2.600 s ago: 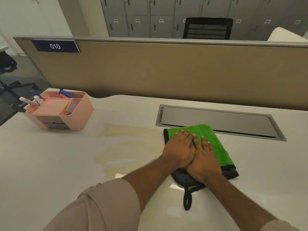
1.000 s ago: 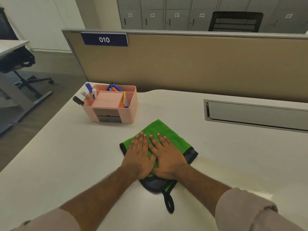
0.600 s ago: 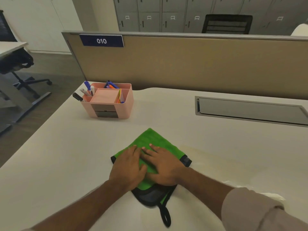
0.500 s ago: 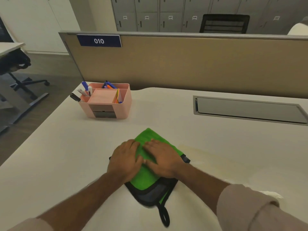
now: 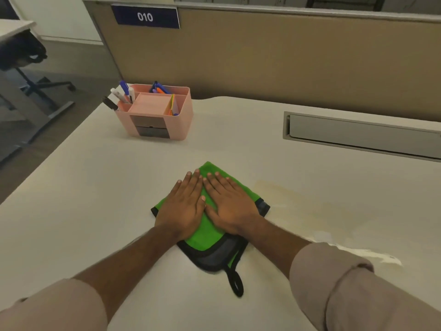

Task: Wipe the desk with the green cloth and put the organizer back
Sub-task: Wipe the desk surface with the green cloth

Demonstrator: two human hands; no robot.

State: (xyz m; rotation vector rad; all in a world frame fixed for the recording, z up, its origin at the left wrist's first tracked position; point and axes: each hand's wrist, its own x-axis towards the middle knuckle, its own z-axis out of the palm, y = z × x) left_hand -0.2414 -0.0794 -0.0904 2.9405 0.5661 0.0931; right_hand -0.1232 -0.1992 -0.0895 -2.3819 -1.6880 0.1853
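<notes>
The green cloth (image 5: 207,235), with its dark grey edge and black hanging loop, lies flat on the white desk (image 5: 95,187) in front of me. My left hand (image 5: 183,209) and my right hand (image 5: 230,206) rest side by side on it, palms down, fingers straight and pressing it to the desk. The pink organizer (image 5: 181,125), holding pens and markers, stands at the far left of the desk, near the partition and apart from the cloth.
A damp yellowish streak (image 5: 310,211) runs across the desk to the right of the cloth. A grey cable flap (image 5: 358,134) is set into the desk at the far right. A tan partition (image 5: 286,56) closes the back edge. An office chair (image 5: 26,56) stands beyond the left edge.
Both hands slid the cloth from the right part of the desk leftward, then toward me and forward again. The organizer stayed where it was.
</notes>
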